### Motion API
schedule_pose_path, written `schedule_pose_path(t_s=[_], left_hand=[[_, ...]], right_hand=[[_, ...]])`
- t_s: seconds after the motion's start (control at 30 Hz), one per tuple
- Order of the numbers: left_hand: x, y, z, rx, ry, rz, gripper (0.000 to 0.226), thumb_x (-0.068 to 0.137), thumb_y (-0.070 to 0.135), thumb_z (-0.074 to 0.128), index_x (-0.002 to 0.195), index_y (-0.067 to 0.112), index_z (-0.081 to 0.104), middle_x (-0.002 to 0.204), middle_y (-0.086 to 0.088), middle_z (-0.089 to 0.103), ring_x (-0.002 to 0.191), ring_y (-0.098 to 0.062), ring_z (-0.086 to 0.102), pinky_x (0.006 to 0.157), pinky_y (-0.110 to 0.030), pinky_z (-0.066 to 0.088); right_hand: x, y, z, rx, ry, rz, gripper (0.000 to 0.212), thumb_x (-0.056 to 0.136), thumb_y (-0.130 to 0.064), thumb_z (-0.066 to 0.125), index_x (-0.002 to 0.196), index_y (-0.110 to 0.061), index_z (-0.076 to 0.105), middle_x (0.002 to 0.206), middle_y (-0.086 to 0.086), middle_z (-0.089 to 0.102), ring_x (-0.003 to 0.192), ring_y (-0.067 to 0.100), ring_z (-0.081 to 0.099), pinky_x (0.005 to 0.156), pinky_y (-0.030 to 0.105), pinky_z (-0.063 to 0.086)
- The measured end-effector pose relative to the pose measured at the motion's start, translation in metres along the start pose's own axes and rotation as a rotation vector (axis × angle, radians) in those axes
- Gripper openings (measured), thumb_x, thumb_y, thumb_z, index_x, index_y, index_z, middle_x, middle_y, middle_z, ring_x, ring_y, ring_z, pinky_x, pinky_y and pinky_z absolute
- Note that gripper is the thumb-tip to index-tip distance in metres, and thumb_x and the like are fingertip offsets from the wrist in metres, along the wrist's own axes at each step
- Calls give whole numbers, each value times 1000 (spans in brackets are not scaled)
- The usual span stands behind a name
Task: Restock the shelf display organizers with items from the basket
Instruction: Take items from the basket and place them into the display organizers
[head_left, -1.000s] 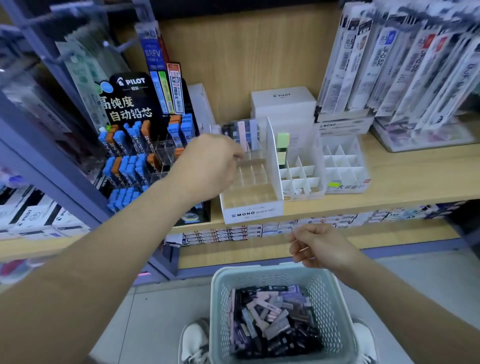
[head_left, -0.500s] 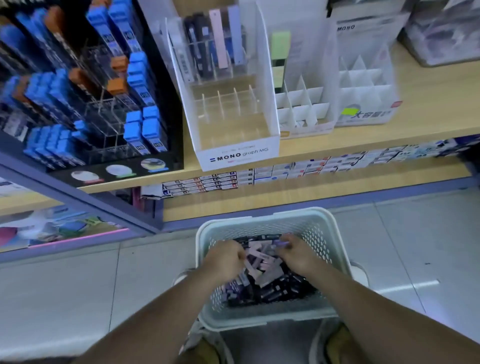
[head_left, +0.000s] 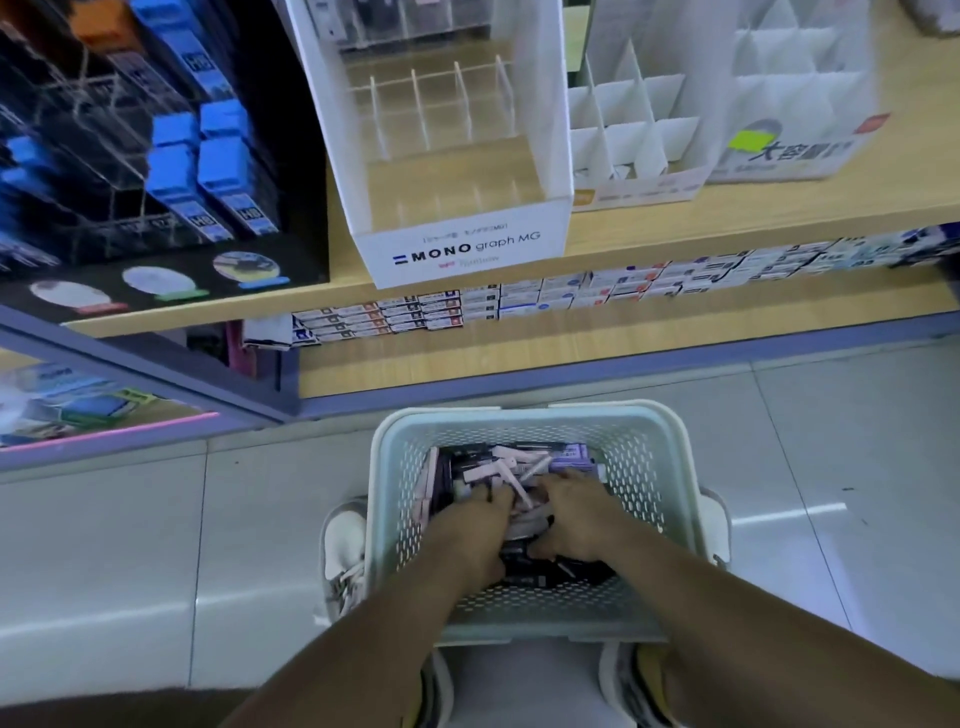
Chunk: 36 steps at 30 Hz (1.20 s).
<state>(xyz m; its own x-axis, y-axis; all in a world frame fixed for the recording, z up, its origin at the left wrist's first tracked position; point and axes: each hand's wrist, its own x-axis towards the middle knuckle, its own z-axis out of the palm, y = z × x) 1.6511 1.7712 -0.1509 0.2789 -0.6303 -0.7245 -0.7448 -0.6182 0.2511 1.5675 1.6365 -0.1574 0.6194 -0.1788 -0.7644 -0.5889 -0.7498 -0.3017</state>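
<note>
Basket (head_left: 519, 415) is sitting on the grey tiled floor (head_left: 104, 545), right in front of the wooden shelf (head_left: 727, 218), with a white shoe (head_left: 343, 540) showing at its left side. It is pale and perforated, and it is holding a heap of slim packets (head_left: 506, 462) in pink, lilac and dark colours.

Both my hands are reaching down into that heap, side by side. My left hand (head_left: 475, 530) is lying knuckles-up, fingers bending down among the pink packets. My right hand (head_left: 579, 517) is spreading over the packets just beside it, fingers stretching toward a lilac one. I cannot tell whether either hand is actually gripping a packet, since the fingertips are hiding in the pile.

Up on the shelf, the MONO graph organizer (head_left: 457, 249) is standing at the front edge, showing its clear dividers. A white gridded organizer (head_left: 634, 130) is standing just beside it on the right. On the left, a black display (head_left: 301, 249) is carrying blue lead cases (head_left: 174, 176).
</note>
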Motion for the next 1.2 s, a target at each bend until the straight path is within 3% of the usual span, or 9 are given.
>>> schedule_pose_path(t_s=[0.23, 0.33, 0.47, 0.6, 0.7, 0.8, 0.93, 1.07, 1.2], left_hand=[[0, -8, -15, -47, 176, -23, 39, 84, 20, 60, 123, 26, 61, 115, -9, 63, 106, -29, 59, 84, -33, 48], [-2, -14, -22, -236, 169, -80, 24, 83, 21, 64, 106, 22, 72, 104, -4, 71, 90, -21, 66, 78, -30, 54], [-11, -15, -32, -711, 182, -134, 14, 79, 24, 77, 91, 23, 73, 91, 9, 68, 64, -6, 61, 56, -16, 50], [-19, -6, -47, -962, 127, -80, 31, 61, 44, 85, 79, 25, 69, 97, 12, 71, 88, -11, 68, 90, -32, 52], [-30, 4, -59, -1079, 186, -65, 53, 56, 74, 71, 80, 27, 68, 93, 10, 73, 90, -14, 68, 90, -37, 51], [-39, 14, -64, -1290, 216, -64, 30, 73, 45, 78, 76, 19, 65, 84, 2, 74, 86, -19, 68, 83, -40, 53], [-60, 23, -66, -1324, 155, -11, 29, 76, 1, 75, 63, 21, 57, 89, -8, 69, 77, -22, 64, 69, -39, 53], [-82, 24, -74, -1297, 94, 63, 29, 75, -4, 72, 65, 19, 57, 78, 0, 67, 66, -15, 58, 61, -27, 47], [-99, 32, -89, -1291, 249, 76, 25, 74, -2, 76, 69, 22, 71, 87, 1, 74, 81, -14, 67, 81, -31, 54]], right_hand=[[-9, 3, 0, 132, 106, -78, 49, 80, -20, 72, 125, -13, 53, 121, 6, 62, 107, 26, 60, 72, 23, 38], [-10, 7, -5, 323, 121, -32, 17, 86, -13, 65, 103, -17, 63, 97, 9, 65, 85, 23, 61, 65, 24, 38], [-13, 11, -16, 838, 29, 123, 11, 92, -7, 60, 103, -10, 59, 84, 10, 66, 66, 21, 63, 60, 32, 49], [-29, 4, -34, 1220, -12, 238, 6, 91, -5, 57, 96, -6, 59, 70, 12, 56, 55, 22, 51, 52, 27, 40], [-42, -7, -40, 1388, -67, 236, 12, 92, -15, 61, 101, -7, 61, 77, 13, 62, 64, 26, 62, 68, 35, 52], [-50, -20, -38, 1600, -138, 224, 26, 96, -23, 56, 112, -3, 63, 101, 23, 71, 97, 40, 69, 80, 43, 57], [-56, -33, -32, 1798, -143, 200, 31, 100, -31, 49, 107, -7, 67, 105, 18, 72, 93, 34, 69, 90, 52, 53], [-74, -40, -42, 1832, -122, 127, 19, 96, -33, 56, 99, -20, 70, 83, 7, 72, 68, 22, 66, 62, 31, 51], [-93, -50, -63, 1886, -9, 19, 15, 93, -19, 61, 104, -8, 64, 86, 14, 71, 67, 25, 69, 53, 30, 53]])
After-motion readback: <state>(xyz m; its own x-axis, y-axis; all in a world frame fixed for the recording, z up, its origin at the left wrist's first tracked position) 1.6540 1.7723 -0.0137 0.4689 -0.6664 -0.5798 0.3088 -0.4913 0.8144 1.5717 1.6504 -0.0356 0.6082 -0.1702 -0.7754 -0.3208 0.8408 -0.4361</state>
